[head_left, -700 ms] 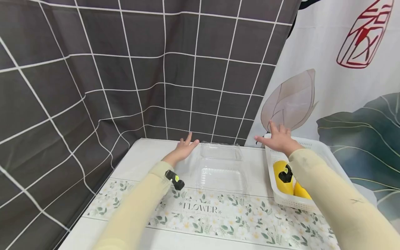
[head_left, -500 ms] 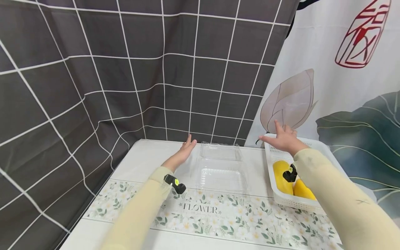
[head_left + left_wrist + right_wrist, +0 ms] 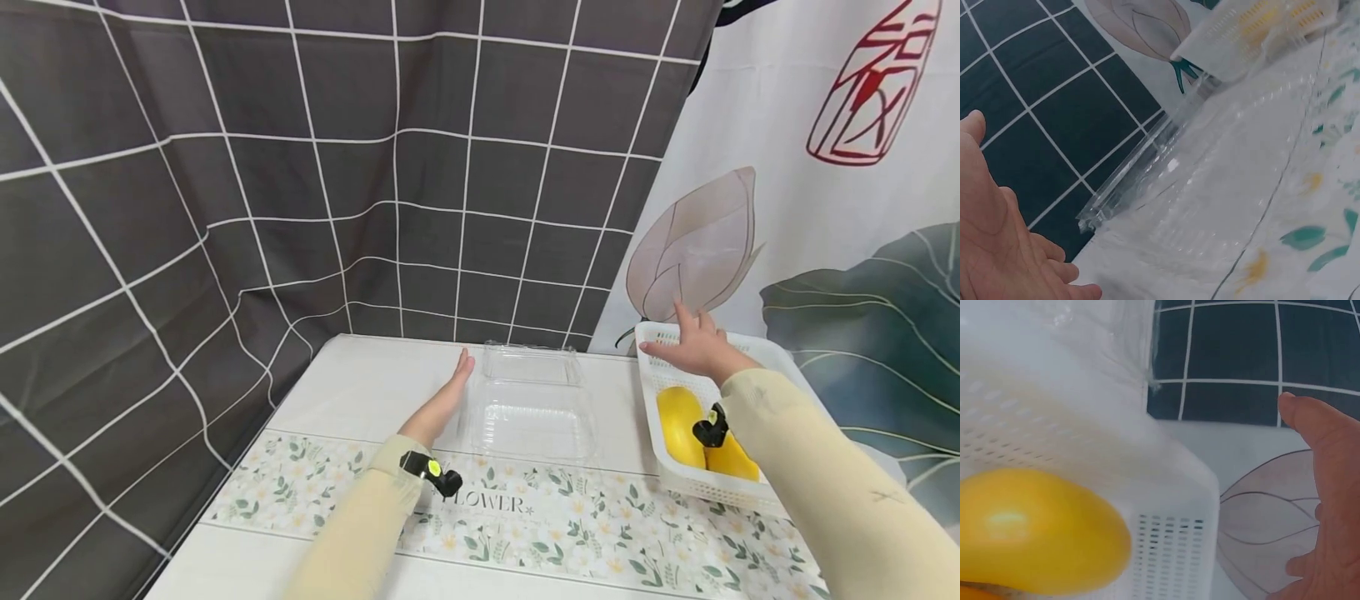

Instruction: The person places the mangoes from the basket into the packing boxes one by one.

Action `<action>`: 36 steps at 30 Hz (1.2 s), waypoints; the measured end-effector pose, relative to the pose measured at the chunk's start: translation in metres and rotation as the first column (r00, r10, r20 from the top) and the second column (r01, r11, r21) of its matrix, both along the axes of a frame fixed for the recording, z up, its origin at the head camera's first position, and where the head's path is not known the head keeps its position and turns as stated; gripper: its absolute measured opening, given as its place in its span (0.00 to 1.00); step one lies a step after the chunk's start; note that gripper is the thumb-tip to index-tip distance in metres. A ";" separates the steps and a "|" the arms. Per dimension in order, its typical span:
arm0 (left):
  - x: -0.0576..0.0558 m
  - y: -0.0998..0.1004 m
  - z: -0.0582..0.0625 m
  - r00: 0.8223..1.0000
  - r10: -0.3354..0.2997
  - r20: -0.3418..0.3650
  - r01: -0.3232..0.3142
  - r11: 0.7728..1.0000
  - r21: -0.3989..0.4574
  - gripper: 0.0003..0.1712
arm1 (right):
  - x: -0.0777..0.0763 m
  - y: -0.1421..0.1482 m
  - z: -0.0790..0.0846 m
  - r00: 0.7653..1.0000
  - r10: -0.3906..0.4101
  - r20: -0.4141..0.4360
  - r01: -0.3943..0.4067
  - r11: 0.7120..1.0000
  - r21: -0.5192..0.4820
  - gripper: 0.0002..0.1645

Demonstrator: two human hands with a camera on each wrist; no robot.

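Note:
My left hand (image 3: 442,403) is held beside the left edge of a clear plastic clamshell box (image 3: 534,429), fingers straight and holding nothing. The box lies open on the table, its lid (image 3: 529,367) folded toward the back; in the left wrist view the box (image 3: 1222,169) stands right of the palm (image 3: 991,237). Over the back of a white perforated basket (image 3: 647,417) hovers my right hand (image 3: 699,348), fingers spread and bare of any object. Two smooth yellow fruits, mango-like, lie in the basket: one fruit (image 3: 678,425) is plain to see, the other (image 3: 733,457) is partly behind my right wrist.
A white table (image 3: 375,375) carries a flower-print strip (image 3: 517,533) across its front. Behind it hangs a dark grid-patterned curtain (image 3: 420,167). A white cloth (image 3: 787,217) with leaf prints hangs behind the basket on the right.
My right hand has shifted right and slightly down, farther over the basket. The left hand has turned edge-on and come a little nearer to me. Box and fruits stay in place.

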State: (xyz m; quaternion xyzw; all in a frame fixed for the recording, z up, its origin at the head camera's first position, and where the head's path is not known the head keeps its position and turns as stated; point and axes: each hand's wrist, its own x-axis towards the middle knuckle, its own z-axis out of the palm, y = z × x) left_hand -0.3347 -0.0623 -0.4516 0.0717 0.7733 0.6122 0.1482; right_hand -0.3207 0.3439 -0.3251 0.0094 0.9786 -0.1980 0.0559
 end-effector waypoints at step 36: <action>0.031 0.016 -0.053 0.999 -0.020 -0.043 0.036 0.911 0.412 0.43 | 0.015 0.032 -0.055 0.971 0.031 0.236 -0.029 1.000 -0.012 0.68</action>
